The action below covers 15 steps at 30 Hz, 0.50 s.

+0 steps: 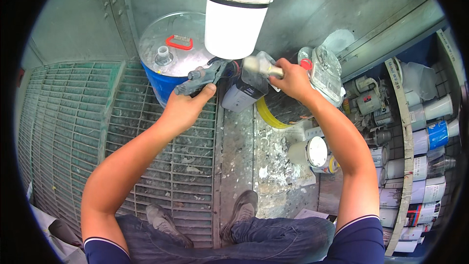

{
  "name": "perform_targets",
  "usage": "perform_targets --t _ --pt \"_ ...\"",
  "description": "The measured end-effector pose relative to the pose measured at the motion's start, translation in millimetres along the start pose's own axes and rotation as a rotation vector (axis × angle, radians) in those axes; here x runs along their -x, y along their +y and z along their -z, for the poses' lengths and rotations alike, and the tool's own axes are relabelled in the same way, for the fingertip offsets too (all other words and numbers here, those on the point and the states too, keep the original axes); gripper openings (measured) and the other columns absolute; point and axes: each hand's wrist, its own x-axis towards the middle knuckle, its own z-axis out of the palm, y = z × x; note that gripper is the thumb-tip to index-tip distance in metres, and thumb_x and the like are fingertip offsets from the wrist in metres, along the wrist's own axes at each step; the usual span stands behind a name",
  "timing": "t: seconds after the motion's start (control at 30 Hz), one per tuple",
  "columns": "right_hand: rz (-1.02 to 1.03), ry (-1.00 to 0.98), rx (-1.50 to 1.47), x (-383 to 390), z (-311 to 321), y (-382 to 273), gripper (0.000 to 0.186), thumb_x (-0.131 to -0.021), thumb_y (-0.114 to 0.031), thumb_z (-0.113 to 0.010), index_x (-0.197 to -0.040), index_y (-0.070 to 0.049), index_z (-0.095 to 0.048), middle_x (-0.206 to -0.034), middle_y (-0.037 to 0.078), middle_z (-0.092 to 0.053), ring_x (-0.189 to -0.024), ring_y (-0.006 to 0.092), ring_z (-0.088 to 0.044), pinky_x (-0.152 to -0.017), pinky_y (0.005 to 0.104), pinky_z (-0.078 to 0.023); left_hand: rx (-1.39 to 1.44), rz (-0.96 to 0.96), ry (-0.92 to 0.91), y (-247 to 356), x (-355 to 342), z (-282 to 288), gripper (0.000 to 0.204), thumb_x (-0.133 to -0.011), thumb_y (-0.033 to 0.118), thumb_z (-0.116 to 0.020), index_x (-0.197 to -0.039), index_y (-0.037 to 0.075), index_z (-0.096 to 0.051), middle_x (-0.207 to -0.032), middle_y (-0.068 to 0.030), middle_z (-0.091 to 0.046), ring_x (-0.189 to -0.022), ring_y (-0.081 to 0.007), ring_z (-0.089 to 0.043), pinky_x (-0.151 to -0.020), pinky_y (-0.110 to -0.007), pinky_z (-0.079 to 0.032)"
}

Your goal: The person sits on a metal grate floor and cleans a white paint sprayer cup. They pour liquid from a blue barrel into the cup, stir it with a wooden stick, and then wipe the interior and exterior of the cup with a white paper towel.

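My left hand [184,109] is closed around a grey spray gun [207,76], its knobs pointing left. In my right hand [294,79] is a paint brush [264,67] with pale bristles, blurred by motion, pointing left toward the gun. A small gap shows between brush and gun. Below them stands a grey rectangular can [243,94], its top partly hidden. Just above the brush is a white bucket [234,29] with a black band. A blue drum [155,82] with a pale top, a red handle and a white spout stands behind my left hand.
A dark drum with a yellow rim [268,116] sits under my right forearm, a clouded plastic container [326,71] behind it. White cans [312,151] stand on the paint-spattered floor. Shelves [403,166] of cans line the right. Metal grating [68,117] covers the left floor.
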Motion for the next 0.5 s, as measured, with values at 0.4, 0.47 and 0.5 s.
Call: perform_targets --t 0.4,0.47,0.5 --pt "0.556 0.080 0.293 32 -15 -3 0.028 -0.072 -0.016 -0.073 -0.089 -0.008 -0.053 -0.069 0.006 -0.060 -0.064 0.0310 -0.065 -0.056 0.0436 -0.052 -0.064 -0.173 0.004 -7 12 37 0.056 -0.092 0.060 -0.066 -0.086 0.004 -0.064 -0.065 -0.0017 -0.055 -0.059 -0.0120 -0.049 -0.055 -0.030 -0.041" --pt "0.583 0.067 0.255 39 -22 -12 0.026 -0.071 -0.014 -0.072 -0.089 -0.008 -0.054 -0.069 0.006 -0.060 -0.064 0.0302 -0.065 -0.055 0.0432 -0.052 -0.053 -0.159 -0.027 -7 18 46 0.047 -0.094 0.051 -0.067 -0.091 0.004 -0.063 -0.070 -0.0014 -0.056 -0.060 -0.0109 -0.049 -0.054 -0.029 -0.040" --pt "0.590 0.053 0.238 42 -28 -21 0.026 -0.070 -0.013 -0.071 -0.089 -0.008 -0.054 -0.069 0.006 -0.060 -0.064 0.0298 -0.065 -0.055 0.0431 -0.052 -0.022 -0.146 -0.040 -11 22 49 0.042 -0.096 0.046 -0.068 -0.094 0.004 -0.062 -0.073 -0.0013 -0.056 -0.060 -0.0102 -0.049 -0.053 -0.028 -0.039"
